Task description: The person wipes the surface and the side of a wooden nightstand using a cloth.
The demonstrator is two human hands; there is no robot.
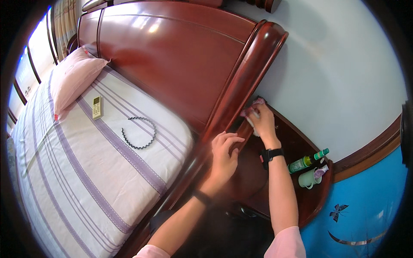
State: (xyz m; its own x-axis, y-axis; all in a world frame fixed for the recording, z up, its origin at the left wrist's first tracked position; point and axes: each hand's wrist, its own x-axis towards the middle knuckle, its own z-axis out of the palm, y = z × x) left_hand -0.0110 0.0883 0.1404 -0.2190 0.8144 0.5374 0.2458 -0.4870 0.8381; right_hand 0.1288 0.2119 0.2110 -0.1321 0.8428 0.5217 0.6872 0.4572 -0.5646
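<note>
My right hand (265, 124) grips a crumpled pink and white cloth (246, 112) at the back corner of a dark red wooden nightstand (255, 175), close beside the headboard's end post (243, 75). Part of the cloth is hidden behind my fingers. My left hand (224, 158) holds nothing. Its fingers are bent and apart, over the side of the wooden bed frame (180, 183); whether it touches the wood I cannot tell.
A green glass bottle (300, 165) and a pale green mug (309, 178) holding a purple and white tube (320, 172) stand on the nightstand. On the striped sheet (96, 180) lie a remote control (97, 108), a black wavy headband (155, 132) and a pink pillow (75, 75).
</note>
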